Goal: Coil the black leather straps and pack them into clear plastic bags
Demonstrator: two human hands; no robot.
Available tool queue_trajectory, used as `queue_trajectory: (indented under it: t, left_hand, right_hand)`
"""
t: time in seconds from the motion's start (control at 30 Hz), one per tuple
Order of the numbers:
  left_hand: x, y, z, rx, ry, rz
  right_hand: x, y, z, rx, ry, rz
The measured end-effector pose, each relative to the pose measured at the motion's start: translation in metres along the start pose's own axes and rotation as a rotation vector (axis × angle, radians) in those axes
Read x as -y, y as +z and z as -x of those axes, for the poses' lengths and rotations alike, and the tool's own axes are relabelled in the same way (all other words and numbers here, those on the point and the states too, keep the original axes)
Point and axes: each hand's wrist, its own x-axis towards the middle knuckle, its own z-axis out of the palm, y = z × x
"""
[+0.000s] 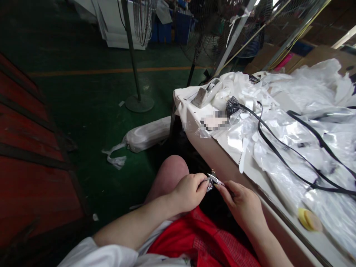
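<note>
Over my lap, my right hand (pixel 243 200) is closed around small scissors (pixel 215 180) with metal blades pointing left. My left hand (pixel 189 191) pinches a small dark, shiny piece (pixel 209 186), whose kind I cannot make out. The blades lie at this piece, close to the left fingertips. A little gold-coloured bit shows just above the blades. Fingers hide the scissors' handles and part of the piece. Beneath both hands is a red apron (pixel 178 241).
To the right, a table (pixel 211 152) carries clear plastic bags (pixel 292 137), black straps (pixel 292 159), a white serrated plastic knife (pixel 243 155) and a yellow tape roll (pixel 307 219). A wrapped white bundle (pixel 147 134) lies on the green floor near a stand's round base (pixel 139 104).
</note>
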Motion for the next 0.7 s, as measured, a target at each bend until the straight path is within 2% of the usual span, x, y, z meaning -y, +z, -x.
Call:
queue_trajectory:
  t: [0.1, 0.2, 0.33, 0.4, 0.5, 0.6, 0.7]
  left_hand:
    - [0.003, -0.005, -0.003, -0.02, -0.026, 0.055]
    - [0.007, -0.01, -0.006, -0.046, -0.059, 0.096]
    - [0.02, -0.014, -0.009, -0.083, -0.102, 0.128]
    - [0.029, -0.014, -0.01, -0.096, -0.129, 0.136]
    - [0.039, -0.017, -0.011, -0.117, -0.164, 0.143]
    - [0.038, -0.029, -0.008, -0.155, -0.161, 0.186]
    - [0.031, -0.048, -0.006, -0.205, -0.12, 0.232]
  right_hand:
    - [0.001, -0.001, -0.012, 0.013, 0.064, -0.185]
    - [0.006, -0.007, -0.034, 0.006, 0.204, -0.479]
    - [0.025, -0.012, -0.08, 0.112, 0.31, -0.933]
    - [0.038, -0.011, -0.111, 0.148, 0.321, -1.075]
    - [0.056, -0.011, -0.164, 0.084, 0.306, -1.116]
    - [0.067, -0.016, -0.209, 0.046, 0.279, -1.094]
    - [0.071, -0.021, -0.225, 0.073, 0.263, -1.06]
